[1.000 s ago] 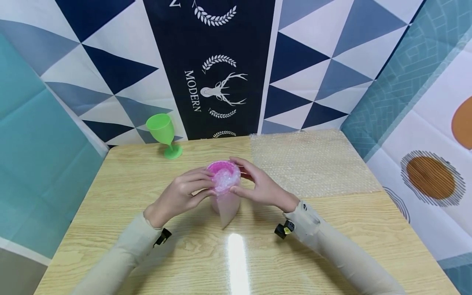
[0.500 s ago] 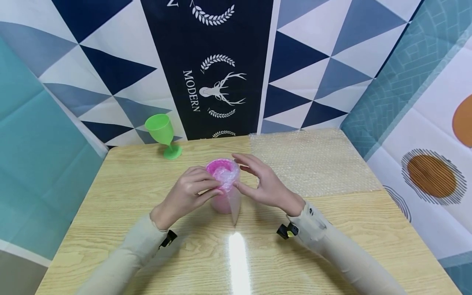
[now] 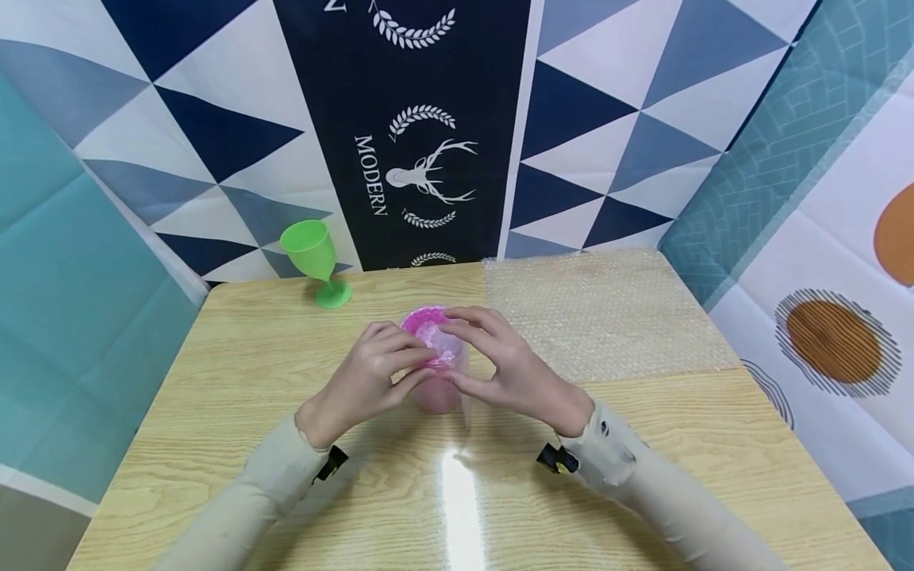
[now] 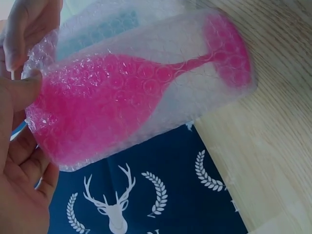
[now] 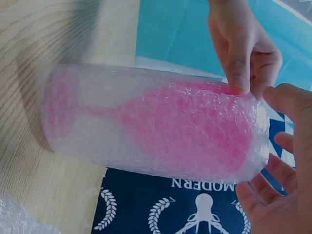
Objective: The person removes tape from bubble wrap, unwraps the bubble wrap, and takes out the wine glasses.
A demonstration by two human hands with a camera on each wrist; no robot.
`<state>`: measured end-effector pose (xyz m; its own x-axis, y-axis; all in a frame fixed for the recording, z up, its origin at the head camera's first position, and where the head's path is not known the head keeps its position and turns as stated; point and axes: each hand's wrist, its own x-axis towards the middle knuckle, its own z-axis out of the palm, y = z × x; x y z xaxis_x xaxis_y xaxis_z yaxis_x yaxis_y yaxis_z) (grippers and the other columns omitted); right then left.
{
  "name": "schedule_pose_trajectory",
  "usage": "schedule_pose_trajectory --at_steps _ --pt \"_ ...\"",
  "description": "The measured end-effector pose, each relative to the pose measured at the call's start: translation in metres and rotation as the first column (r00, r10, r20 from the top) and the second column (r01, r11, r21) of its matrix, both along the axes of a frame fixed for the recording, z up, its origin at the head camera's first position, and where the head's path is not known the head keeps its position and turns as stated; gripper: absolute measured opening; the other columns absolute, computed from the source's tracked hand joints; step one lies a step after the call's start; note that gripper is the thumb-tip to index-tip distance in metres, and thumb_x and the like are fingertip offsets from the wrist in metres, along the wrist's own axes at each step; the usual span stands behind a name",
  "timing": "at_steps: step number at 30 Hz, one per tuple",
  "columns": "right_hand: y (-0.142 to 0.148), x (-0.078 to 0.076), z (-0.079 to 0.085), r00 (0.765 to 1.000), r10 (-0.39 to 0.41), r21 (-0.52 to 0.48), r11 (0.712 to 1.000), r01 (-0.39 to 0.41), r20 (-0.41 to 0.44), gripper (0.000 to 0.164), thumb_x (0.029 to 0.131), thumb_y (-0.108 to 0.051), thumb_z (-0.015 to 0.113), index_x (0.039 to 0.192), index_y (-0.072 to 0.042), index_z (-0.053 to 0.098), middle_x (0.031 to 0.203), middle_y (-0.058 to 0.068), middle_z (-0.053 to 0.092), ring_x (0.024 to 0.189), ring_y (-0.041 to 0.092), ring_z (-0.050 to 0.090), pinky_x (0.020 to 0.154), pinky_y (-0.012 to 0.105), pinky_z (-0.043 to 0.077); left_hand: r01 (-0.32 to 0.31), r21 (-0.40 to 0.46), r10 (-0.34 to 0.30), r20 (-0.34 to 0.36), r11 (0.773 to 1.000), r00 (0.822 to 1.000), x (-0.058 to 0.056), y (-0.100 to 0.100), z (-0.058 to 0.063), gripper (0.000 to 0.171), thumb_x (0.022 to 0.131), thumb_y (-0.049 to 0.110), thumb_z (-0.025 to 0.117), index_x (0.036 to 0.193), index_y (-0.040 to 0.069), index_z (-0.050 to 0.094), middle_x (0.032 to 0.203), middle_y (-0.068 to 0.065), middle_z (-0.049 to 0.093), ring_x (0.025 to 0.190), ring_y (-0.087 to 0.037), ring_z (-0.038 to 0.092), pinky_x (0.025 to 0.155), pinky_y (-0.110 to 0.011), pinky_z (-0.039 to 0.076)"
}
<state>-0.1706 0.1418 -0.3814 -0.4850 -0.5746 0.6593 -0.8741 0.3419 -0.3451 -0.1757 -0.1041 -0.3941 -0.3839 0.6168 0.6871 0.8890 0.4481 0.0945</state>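
Observation:
A pink goblet [image 4: 117,97] stands upright on the table, rolled in clear bubble wrap [image 5: 97,156] that reaches from its foot past its rim. The left hand [image 3: 378,365] pinches the wrap at the goblet's rim, thumb outside in the left wrist view. Opposite it, the right hand [image 3: 503,361] holds the wrap's upper edge, its fingers curled over the top and its thumb at the near side. Thumbs of both hands almost meet at the front. Some fingertips are hidden behind the rim and the wrap.
A green goblet [image 3: 312,250] stands at the table's back left. Flat on the back right lies a sheet of bubble wrap [image 3: 607,317]. Patterned cloth [image 3: 585,119] hangs behind the wooden table [image 3: 343,507], with further cloth panels at both sides.
The loose wrap corner at the front has swung to the right round the goblet. The left hand shifted slightly right; the right fingers lifted from the rim, then came back over it.

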Motion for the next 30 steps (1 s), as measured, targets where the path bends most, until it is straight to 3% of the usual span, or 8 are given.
schedule_pose_trajectory --at_steps 6,14,25,30 --pt "0.000 0.001 -0.004 0.998 -0.029 0.034 0.999 0.030 -0.050 0.044 0.085 -0.006 0.079 0.128 -0.004 0.069 0.139 0.019 0.058 0.130 0.030 0.052 0.109 0.042 0.050 -0.032 -0.023 0.033 0.026 0.999 0.999 0.003 0.002 0.001 0.022 0.086 0.021 0.084 0.104 0.010 0.081 0.097 -0.001 0.078 0.092 -0.019 0.068 0.091 -0.039 0.052" --pt "0.002 -0.001 -0.005 0.998 -0.018 0.012 1.000 0.019 -0.064 0.037 0.087 -0.002 0.074 0.124 -0.002 0.070 0.135 0.020 0.061 0.127 0.030 0.055 0.103 0.044 0.056 -0.039 -0.024 0.040 0.050 0.999 0.998 0.004 0.002 0.002 0.018 0.088 0.020 0.082 0.103 0.010 0.081 0.097 -0.001 0.078 0.094 -0.019 0.069 0.092 -0.039 0.053" --pt "0.007 -0.004 -0.004 0.989 -0.028 -0.094 0.995 0.014 -0.148 0.023 0.082 0.009 0.077 0.103 0.001 0.076 0.106 0.014 0.066 0.094 0.023 0.067 0.082 0.021 0.059 -0.027 -0.013 0.027 0.064 1.000 0.998 0.005 0.002 0.005 0.017 0.088 0.020 0.082 0.102 0.011 0.081 0.097 0.000 0.078 0.094 -0.019 0.069 0.092 -0.039 0.052" --pt "0.010 -0.004 0.000 0.989 -0.036 -0.086 0.996 0.024 -0.146 0.020 0.083 0.009 0.077 0.101 0.001 0.077 0.102 0.012 0.069 0.090 0.021 0.071 0.082 0.018 0.060 -0.031 -0.020 0.032 0.075 0.999 0.997 0.004 0.001 0.007 0.017 0.089 0.020 0.081 0.103 0.011 0.081 0.098 0.000 0.078 0.096 -0.018 0.069 0.092 -0.038 0.052"
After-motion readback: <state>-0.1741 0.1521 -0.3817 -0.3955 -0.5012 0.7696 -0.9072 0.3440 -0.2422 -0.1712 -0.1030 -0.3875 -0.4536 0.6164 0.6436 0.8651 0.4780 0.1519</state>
